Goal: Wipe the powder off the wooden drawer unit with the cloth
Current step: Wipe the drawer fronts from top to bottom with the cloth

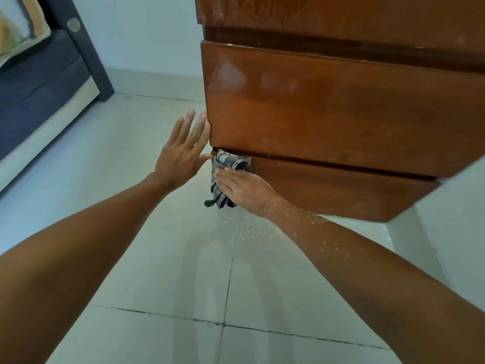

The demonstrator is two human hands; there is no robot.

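Right hand (242, 189) flat on the cloth (225, 177), palm pressing it against the lower drawer (341, 190) at the unit's (341, 106) left front corner, fingers laid over the cloth rather than clenched round it, loose end hanging below; left hand (183, 151) open, gripping nothing, fingertips braced on the unit's left edge. Powder (252, 232) scattered on the floor (157, 258) beneath and speckled up the right forearm; pale haze on the upper drawer (231, 74) and top. Likely trouble: with only palm pressure, cloth apt to slip or bunch mid-stroke; dusty forearm brushing cleaned wood, smearing it again; sideways wiping pushing powder into the drawer gap.
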